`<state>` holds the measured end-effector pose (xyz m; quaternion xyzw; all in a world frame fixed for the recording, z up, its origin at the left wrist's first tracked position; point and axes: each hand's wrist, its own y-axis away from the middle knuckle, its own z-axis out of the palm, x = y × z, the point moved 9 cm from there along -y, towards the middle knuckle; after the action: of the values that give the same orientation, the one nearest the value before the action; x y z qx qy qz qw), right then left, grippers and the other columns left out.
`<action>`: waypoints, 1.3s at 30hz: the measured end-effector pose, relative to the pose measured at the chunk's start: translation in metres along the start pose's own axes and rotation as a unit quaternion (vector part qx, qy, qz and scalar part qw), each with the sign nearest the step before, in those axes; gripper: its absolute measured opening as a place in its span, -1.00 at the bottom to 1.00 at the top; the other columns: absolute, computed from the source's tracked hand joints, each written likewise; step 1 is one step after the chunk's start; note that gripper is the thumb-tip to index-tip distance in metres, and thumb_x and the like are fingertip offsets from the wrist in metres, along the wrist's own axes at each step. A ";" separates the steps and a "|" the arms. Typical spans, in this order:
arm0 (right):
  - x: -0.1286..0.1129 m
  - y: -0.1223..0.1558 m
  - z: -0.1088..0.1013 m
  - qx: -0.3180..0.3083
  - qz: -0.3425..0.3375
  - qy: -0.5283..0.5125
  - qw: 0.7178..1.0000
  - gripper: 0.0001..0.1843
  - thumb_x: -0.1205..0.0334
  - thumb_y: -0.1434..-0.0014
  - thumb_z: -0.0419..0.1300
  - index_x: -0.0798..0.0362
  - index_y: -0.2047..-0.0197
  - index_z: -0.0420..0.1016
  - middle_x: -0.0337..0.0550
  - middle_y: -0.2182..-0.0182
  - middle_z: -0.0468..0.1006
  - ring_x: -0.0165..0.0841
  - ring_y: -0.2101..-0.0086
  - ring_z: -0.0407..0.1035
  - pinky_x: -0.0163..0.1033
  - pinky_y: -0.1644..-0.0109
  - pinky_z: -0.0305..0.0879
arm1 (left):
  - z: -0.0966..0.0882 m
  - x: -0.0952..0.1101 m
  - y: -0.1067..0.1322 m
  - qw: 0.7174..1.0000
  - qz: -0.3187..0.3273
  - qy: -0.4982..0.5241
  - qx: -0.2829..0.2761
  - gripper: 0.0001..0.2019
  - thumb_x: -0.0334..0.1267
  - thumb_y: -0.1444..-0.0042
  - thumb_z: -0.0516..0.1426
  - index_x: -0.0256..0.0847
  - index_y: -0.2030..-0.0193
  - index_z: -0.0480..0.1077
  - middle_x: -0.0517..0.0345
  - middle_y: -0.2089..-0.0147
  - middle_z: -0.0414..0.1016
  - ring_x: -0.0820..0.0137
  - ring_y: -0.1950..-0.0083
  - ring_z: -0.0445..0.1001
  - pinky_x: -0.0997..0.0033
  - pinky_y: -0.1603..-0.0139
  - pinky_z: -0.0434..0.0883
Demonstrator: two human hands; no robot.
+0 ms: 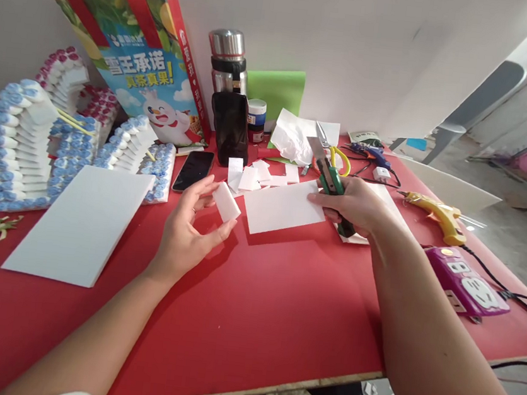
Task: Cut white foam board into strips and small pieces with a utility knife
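My left hand (194, 221) pinches a small white foam board piece (227, 203) between thumb and fingers, a little above the red table. In my right hand (355, 205) is a green and black utility knife (331, 177), its wide blade out and pointing up and away from me. Beneath the knife hand lies a larger white foam board strip (281, 209), with the fingers over its right end; whether they press on it I cannot tell. Several small cut white pieces (250, 178) lie loosely piled just behind the strip.
A stack of white boards (82, 224) lies left, before blue-and-white layered models (22, 144). Behind stand a printed bag (148, 76), a steel flask (227, 51) and a black phone (230, 127). Scissors (339, 158), a yellow glue gun (437, 216) and a purple power strip (466, 281) sit right.
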<state>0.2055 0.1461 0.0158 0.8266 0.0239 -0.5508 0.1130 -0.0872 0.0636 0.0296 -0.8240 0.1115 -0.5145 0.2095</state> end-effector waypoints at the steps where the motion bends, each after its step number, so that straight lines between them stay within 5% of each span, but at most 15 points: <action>1: -0.002 0.001 0.004 -0.004 0.000 0.011 1.000 -0.63 0.07 -0.01 0.42 0.01 0.50 0.29 -0.28 0.71 0.32 -0.45 0.67 0.16 -0.33 0.60 -0.01 | 0.000 0.002 0.000 1.000 0.007 -0.003 -0.005 -0.24 -0.12 -0.04 0.35 -0.07 -0.37 0.18 -0.09 -0.32 0.34 0.09 -0.32 0.37 -0.05 -0.34 0.31; 12: 0.003 0.007 0.042 -0.096 0.044 0.112 0.988 -0.62 0.08 -0.05 0.34 0.03 0.61 0.30 -0.17 0.69 0.41 -0.43 0.67 0.22 -0.31 0.61 0.10 | 0.034 0.007 0.012 0.975 0.024 -0.137 -0.174 -0.48 0.00 -0.09 0.29 -0.02 -0.19 0.38 0.06 -0.22 0.46 0.14 -0.22 0.45 0.10 -0.24 0.41; 20: 0.025 0.008 0.048 -0.167 0.095 0.103 0.976 -0.74 0.14 0.05 0.43 0.02 0.45 0.42 -0.12 0.65 0.52 -0.28 0.64 0.39 -0.29 0.64 0.16 | 0.046 0.023 0.025 0.931 0.083 -0.200 -0.295 -0.50 0.00 -0.08 0.29 -0.02 -0.16 0.41 0.01 -0.10 0.48 0.08 -0.12 0.45 0.09 -0.05 0.48; 25: 0.014 0.006 0.044 -0.092 0.075 0.150 0.981 -0.71 0.15 0.01 0.38 0.01 0.52 0.34 -0.13 0.66 0.50 -0.31 0.66 0.35 -0.26 0.63 0.18 | 0.047 0.024 0.021 0.930 0.127 -0.240 -0.248 -0.58 -0.17 -0.10 0.25 -0.10 -0.12 0.40 0.00 -0.12 0.46 0.10 -0.13 0.42 0.07 -0.11 0.43; 29: 0.008 0.004 0.040 -0.023 0.068 0.212 0.975 -0.71 0.08 -0.01 0.35 -0.01 0.44 0.32 -0.18 0.63 0.47 -0.33 0.64 0.32 -0.27 0.61 0.09 | 0.042 0.012 0.011 0.945 0.105 -0.237 -0.197 -0.56 -0.12 -0.10 0.27 -0.12 -0.12 0.38 0.01 -0.12 0.48 0.10 -0.14 0.41 0.08 -0.14 0.42; 35: -0.003 0.004 0.033 0.030 0.017 0.288 0.957 -0.73 0.11 0.00 0.35 0.00 0.43 0.32 -0.23 0.55 0.36 -0.38 0.56 0.22 -0.27 0.52 0.02 | 0.040 0.010 0.011 0.951 0.078 -0.232 -0.190 -0.43 -0.07 -0.09 0.28 -0.11 -0.23 0.31 0.00 -0.15 0.47 0.08 -0.20 0.39 0.06 -0.18 0.40; 39: -0.011 0.006 0.041 0.027 -0.028 0.222 0.974 -0.68 0.01 -0.01 0.36 -0.03 0.27 0.39 -0.25 0.49 0.37 -0.38 0.53 0.22 -0.28 0.51 0.05 | 0.041 0.008 0.011 0.949 0.051 -0.240 -0.198 -0.40 -0.07 -0.07 0.29 -0.11 -0.25 0.31 -0.01 -0.17 0.46 0.05 -0.23 0.37 0.04 -0.17 0.40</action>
<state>0.1653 0.1321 0.0114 0.9301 0.0563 -0.3567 0.0674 -0.0463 0.0599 0.0147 -0.9413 0.1995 -0.2575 0.0888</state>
